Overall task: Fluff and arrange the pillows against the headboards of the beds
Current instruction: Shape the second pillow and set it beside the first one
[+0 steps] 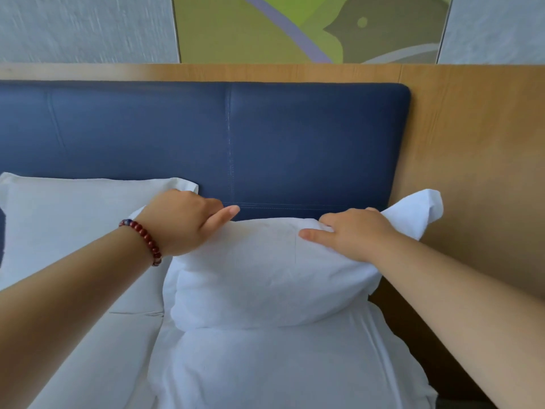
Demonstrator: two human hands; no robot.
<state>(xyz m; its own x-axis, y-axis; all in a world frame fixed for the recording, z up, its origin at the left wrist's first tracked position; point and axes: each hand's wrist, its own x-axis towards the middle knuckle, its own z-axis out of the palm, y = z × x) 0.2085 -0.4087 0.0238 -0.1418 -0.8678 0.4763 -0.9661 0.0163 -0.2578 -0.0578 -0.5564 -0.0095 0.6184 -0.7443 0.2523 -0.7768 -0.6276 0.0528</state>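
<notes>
1. White pillow [265, 273] stands on its lower long edge on the bed, right half, upper edge against the base of the blue headboard [206, 137]. Long axis runs left-right, parallel to the headboard; front face toward the camera, tilted back slightly.
2. Its upper-right corner flap [418, 211] sticks up and right, over the wood panel [472, 157].
3. It sits on a second white pillow [280, 370] lying flat below it, nearer the camera.
4. Third pillow [73, 225] lies flat on the left, top edge touching the headboard, long axis also left-right.
5. Left hand [182, 222] grips the upright pillow's top-left edge: fingers curled over and behind it, thumb pointing right along the front. Closed on fabric. Red bead bracelet [144, 240] on the wrist.
6. Right hand [354, 231] grips the top edge near the right corner: fingers curled over the back, thumb stretched left on the front face. Closed on fabric.
7. Green-patterned wall picture [309, 28] above the wood panel.
</notes>
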